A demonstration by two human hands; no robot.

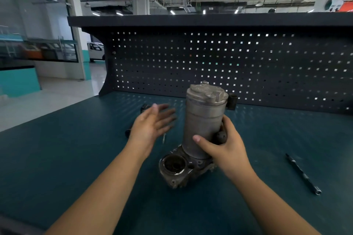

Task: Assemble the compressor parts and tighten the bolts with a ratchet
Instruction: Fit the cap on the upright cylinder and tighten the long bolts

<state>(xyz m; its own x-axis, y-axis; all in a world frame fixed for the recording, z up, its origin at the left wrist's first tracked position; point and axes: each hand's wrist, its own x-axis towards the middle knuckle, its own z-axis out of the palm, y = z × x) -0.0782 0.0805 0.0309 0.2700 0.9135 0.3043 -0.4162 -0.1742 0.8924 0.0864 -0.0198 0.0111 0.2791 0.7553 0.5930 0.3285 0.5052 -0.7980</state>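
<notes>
At the middle of the table [76, 168] the compressor [202, 120] stands upright, its long axis vertical: a grey cylinder rising from a wider, darker base [198, 164] that sits on the green table top. Its cap [206, 92], with cast lugs and a small stud, points up, towards the pegboard [248, 59] behind. A round opening [172, 164] in the base faces up and towards the person, at the lower left of the cylinder; what lies inside it is too dark to make out. A dark bracket [232, 101] juts from the right side just under the cap. The right hand [227, 149] grips the lower part of the cylinder from the right, thumb laid across the front and fingers curled round the far side, where they are hidden; it partly covers a dark rounded lug [221, 136] on the body. The left hand [150, 126] hangs just to the left of the cylinder, apart from it, fingers straight and spread, holding nothing, blurred. Behind it lie two small dark pieces [144, 108], each partly hidden by the hand and too unclear to name, and a thin bit of metal [163, 137] shows below the fingers. Well apart to the right, a slim dark tool [303, 174] lies flat on the table, running from upper left to lower right with a bright ring at its near end. Both forearms are cut off by the bottom edge.
</notes>
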